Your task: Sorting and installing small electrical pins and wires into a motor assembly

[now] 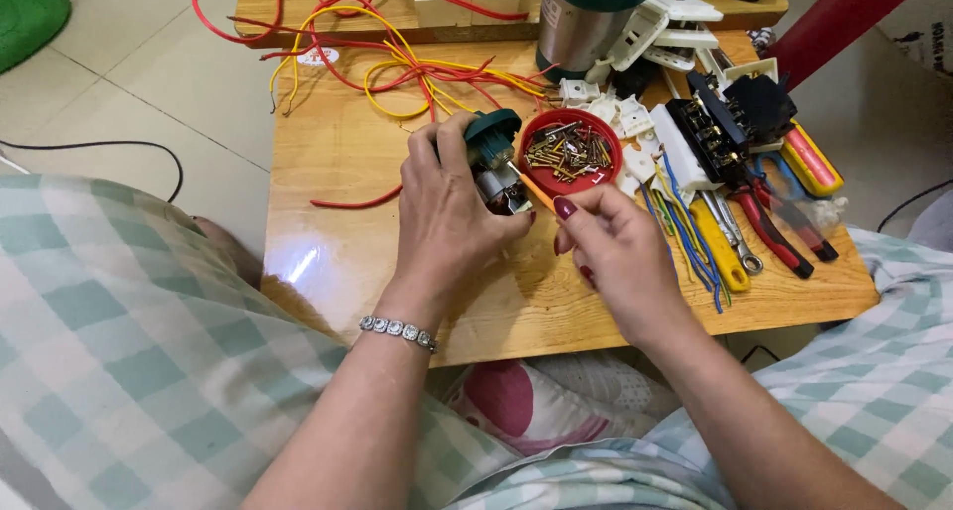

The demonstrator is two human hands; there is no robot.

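My left hand [447, 217] grips a small electric motor with a dark green cap [493, 138] and a metal body, held above the low wooden table [338, 173]. My right hand [615, 252] pinches an orange-handled screwdriver [533, 189] whose tip reaches into the motor. Right behind the motor sits a red round lid [571, 151] filled with several brass screws. A beaded bracelet circles my left wrist.
Red and yellow wires [397, 68] tangle at the back of the table. A metal cylinder with a green cap [581, 24], white plastic parts [635, 123], a black terminal block [730, 123], pliers, wrenches and yellow-handled tools [764, 222] crowd the right side.
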